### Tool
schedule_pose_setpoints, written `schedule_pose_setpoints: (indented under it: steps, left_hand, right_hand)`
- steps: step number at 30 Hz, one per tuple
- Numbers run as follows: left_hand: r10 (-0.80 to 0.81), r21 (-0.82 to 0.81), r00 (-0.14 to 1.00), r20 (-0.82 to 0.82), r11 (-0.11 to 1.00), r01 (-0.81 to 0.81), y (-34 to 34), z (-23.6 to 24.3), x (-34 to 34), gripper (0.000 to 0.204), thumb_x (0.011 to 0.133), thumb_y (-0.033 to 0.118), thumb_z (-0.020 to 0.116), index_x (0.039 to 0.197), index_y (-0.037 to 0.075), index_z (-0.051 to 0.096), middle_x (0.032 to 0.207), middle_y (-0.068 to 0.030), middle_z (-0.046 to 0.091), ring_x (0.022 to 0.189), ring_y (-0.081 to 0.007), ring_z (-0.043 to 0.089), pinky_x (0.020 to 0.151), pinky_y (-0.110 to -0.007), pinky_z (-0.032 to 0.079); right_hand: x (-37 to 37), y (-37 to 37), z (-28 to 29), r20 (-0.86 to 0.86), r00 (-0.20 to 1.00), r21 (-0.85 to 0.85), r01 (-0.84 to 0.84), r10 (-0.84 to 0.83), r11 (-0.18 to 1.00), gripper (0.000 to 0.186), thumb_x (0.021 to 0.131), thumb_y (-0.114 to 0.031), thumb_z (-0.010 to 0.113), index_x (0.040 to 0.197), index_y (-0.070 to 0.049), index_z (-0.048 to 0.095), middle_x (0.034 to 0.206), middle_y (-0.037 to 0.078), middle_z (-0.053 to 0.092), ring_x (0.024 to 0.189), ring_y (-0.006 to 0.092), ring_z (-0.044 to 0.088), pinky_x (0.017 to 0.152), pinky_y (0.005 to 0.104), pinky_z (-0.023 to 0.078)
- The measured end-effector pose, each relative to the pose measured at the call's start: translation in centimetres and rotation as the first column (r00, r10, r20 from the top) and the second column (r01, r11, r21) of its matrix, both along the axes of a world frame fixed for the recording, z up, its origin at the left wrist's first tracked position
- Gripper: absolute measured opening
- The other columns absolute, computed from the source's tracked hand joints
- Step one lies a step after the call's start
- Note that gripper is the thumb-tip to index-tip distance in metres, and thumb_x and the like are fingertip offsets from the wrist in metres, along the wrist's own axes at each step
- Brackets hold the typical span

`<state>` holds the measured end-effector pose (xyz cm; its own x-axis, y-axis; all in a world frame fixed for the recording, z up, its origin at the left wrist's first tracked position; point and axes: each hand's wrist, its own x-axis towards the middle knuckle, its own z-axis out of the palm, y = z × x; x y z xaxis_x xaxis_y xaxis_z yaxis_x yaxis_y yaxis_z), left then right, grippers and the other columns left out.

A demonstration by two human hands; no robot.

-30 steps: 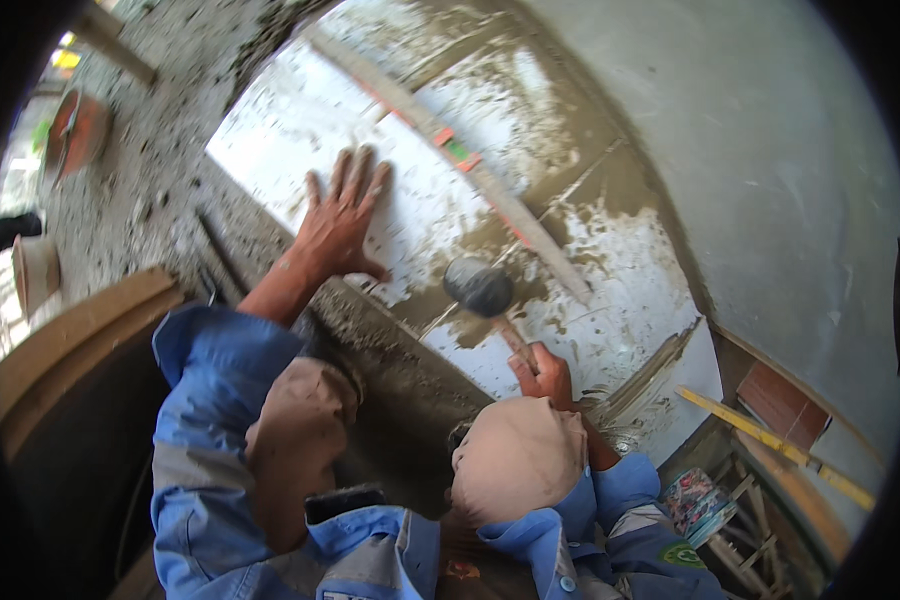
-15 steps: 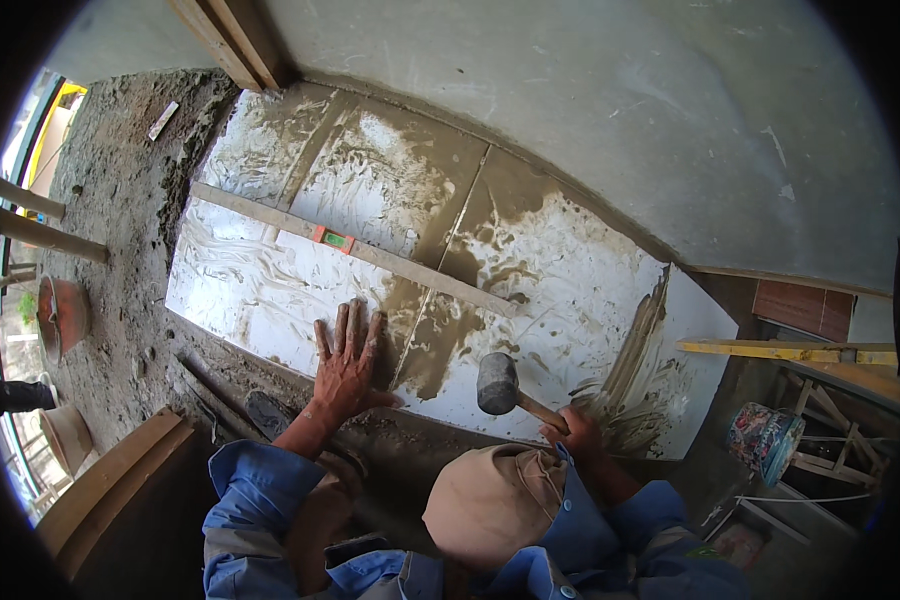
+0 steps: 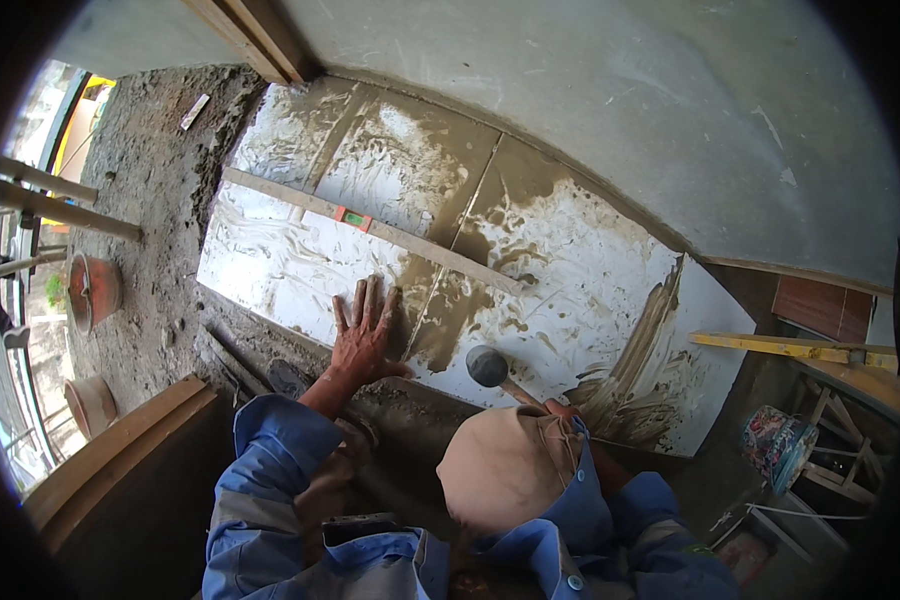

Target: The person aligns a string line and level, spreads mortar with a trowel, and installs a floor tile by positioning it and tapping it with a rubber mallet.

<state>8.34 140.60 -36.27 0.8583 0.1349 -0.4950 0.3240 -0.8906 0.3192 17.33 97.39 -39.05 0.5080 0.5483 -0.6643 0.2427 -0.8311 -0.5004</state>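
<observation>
My left hand lies with fingers spread on a white floor tile smeared with wet grey mortar. In my right hand is the wooden handle of a rubber mallet, its dark head over the near edge of the tiles. A rounded beige cloth shape partly hides the right hand and forearm. Beyond my left hand, a long spirit level with a green vial rests slantwise across several tiles, crossing their muddy joints.
A grey wall borders the tiles' far side. Rough mortar ground lies left, with an orange bucket and wooden boards. A yellow bar and a stained paint bucket are at the right.
The whole view has shifted, so the floor sits slightly further right. My left hand stays spread on the tile. The mallet's head has tilted in my right hand.
</observation>
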Motion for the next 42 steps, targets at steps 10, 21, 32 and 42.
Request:
schedule_pose_setpoints:
  steps: [10, 21, 32, 42]
  left_hand:
    - [0.003, 0.002, 1.0, 0.001, 1.0, -0.003, 1.0, 0.0, -1.0, 0.15, 0.044, 0.051, 0.094, 0.16, 0.015, 0.006, 0.164, -0.0227, 0.003, 0.153, -0.041, 0.002, 0.114, -0.072, 0.005]
    - [0.039, 0.023, 0.997, 0.07, 0.999, -0.041, 0.5, -0.2, -1.5, 0.151, 0.041, 0.053, 0.094, 0.161, 0.019, 0.007, 0.165, -0.0195, 0.005, 0.153, -0.0375, 0.004, 0.117, -0.069, 0.008]
    - [0.041, 0.033, 0.999, 0.029, 0.999, -0.042, 0.0, -0.5, -1.4, 0.151, 0.042, 0.057, 0.093, 0.161, 0.021, 0.005, 0.165, -0.019, 0.004, 0.153, -0.0382, 0.004, 0.116, -0.07, 0.008]
    - [0.033, -0.002, 0.992, 0.121, 0.999, -0.033, 0.5, -0.8, -1.5, 0.14, 0.053, 0.049, 0.092, 0.161, 0.021, 0.006, 0.166, -0.019, 0.003, 0.153, -0.0389, 0.003, 0.117, -0.068, 0.007]
  right_hand:
    - [3.0, 3.8, 4.8, 0.203, 0.972, 0.298, 0.05, -0.115, 0.953, 0.044, 0.09, -0.045, 0.068, 0.083, -0.003, 0.058, 0.062, 0.019, 0.057, 0.057, 0.0397, 0.061, 0.052, 0.0464, 0.046]
    - [2.2, 4.6, 2.4, 0.235, 0.917, 0.102, -0.352, 0.321, 0.93, 0.042, 0.082, -0.039, 0.078, 0.079, -0.005, 0.052, 0.064, 0.018, 0.055, 0.058, 0.0395, 0.059, 0.05, 0.0473, 0.045]
    - [1.4, 1.8, -0.1, 0.156, 0.984, 0.321, -0.132, 0.086, 0.938, 0.042, 0.091, -0.042, 0.069, 0.082, -0.005, 0.053, 0.068, 0.016, 0.056, 0.059, 0.0275, 0.059, 0.054, 0.0408, 0.046]
    - [1.5, -2.0, 0.3, -0.365, 0.671, 0.397, 0.739, -0.646, 0.544, 0.039, 0.103, -0.042, 0.049, 0.088, -0.006, 0.053, 0.071, 0.001, 0.053, 0.06, 0.0102, 0.051, 0.054, 0.0261, 0.041]
